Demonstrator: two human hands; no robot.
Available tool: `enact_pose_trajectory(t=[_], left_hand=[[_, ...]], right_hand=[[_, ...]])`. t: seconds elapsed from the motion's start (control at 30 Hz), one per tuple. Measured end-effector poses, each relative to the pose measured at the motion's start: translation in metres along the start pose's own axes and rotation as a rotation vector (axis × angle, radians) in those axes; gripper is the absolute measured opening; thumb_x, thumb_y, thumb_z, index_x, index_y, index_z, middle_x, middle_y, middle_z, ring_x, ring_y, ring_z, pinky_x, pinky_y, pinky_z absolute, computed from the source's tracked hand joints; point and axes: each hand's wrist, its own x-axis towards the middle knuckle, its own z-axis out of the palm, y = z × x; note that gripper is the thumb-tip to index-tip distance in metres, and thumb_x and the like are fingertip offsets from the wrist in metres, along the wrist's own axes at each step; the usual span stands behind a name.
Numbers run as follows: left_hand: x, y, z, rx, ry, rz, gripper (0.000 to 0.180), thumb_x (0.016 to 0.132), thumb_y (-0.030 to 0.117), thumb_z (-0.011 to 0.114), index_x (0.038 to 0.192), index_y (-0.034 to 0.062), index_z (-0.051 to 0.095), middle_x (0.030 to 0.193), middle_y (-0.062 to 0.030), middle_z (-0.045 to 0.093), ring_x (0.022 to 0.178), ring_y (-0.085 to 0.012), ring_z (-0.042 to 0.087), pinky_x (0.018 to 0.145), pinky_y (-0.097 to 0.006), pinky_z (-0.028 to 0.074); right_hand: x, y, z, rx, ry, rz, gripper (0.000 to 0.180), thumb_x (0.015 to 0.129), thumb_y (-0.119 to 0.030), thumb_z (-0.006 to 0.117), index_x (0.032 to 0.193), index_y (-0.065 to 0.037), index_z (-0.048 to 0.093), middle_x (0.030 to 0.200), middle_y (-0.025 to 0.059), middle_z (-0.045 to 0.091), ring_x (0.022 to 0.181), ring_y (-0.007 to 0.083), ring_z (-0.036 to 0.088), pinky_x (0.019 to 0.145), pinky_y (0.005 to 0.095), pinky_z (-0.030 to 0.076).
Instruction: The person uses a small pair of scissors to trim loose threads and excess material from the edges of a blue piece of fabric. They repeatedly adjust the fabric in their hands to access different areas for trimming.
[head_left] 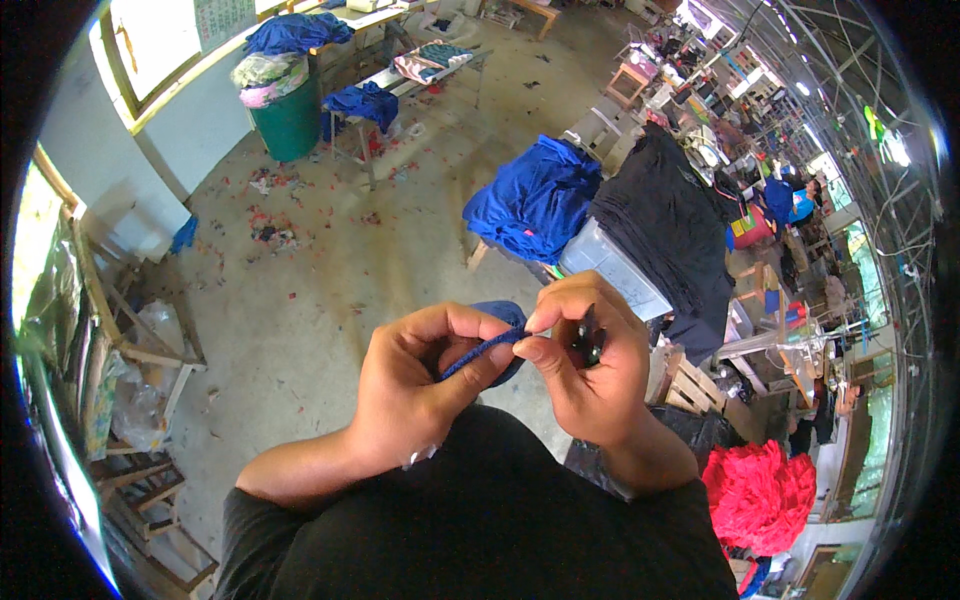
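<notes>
**Blue fabric piece gripped in both hands above the lap**

The blue fabric piece (490, 345) sits at the centre of the view, stretched between both hands. Only a narrow rolled or folded edge and a rounded patch behind the fingers are visible; the rest is covered by the hands, so its full shape cannot be made out. The colour is deep blue, the visible edge runs as a thin band from 8 o'clock up toward 2 o'clock.

The left hand (415, 385) is clenched on the lower end of the band, thumb laid across it. The right hand (590, 365) pinches the upper end between thumb and forefinger and also grasps a small dark tool (588, 338) against the palm; the tool's kind is hard to tell, since most of it is buried in the grip.

Below the hands, at 6 o'clock, the person's black shirt (480, 520) fills the lower frame.

Outward, at 1 o'clock, a heap of blue garments (535, 195) lies just beside a tall stack of black fabric (665, 225), which rests on a clear plastic bin (610, 265). At 4 o'clock lies a red bundle (760, 495), partly cut off by dark bags. At 11 o'clock, well apart, a green barrel (288, 120) stands, topped with bagged cloth, near a bench (405, 80) carrying more blue cloth. The concrete floor (300, 290) is littered with small scraps.
</notes>
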Motion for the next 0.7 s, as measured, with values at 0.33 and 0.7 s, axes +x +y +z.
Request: enact_pose_trajectory(t=[0.33,0.7], left_hand=[[-0.009,-0.005,-0.009,-0.107,0.083,-0.072,0.015,0.092,0.006,0.071,0.103,-0.0032,0.066,0.098,-0.0056,0.07,0.09,-0.0076,0.064,0.082,-0.024,0.053],[-0.046,0.003,-0.011,-0.019,0.347,0.076,0.012,0.09,0.003,0.072,0.1,-0.0018,0.067,0.093,-0.0021,0.07,0.085,-0.0044,0.061,0.077,-0.021,0.049]], right_hand=[[0.014,0.011,0.004,-0.024,0.059,-0.15,0.011,0.09,-0.004,0.066,0.09,-0.003,0.055,0.084,0.0088,0.057,0.067,0.0203,0.052,0.059,0.0295,0.042],[0.027,0.013,0.047,0.249,-0.228,-0.229,0.012,0.09,-0.006,0.07,0.093,-0.004,0.059,0.089,0.0077,0.059,0.066,0.0132,0.053,0.057,0.026,0.043]])
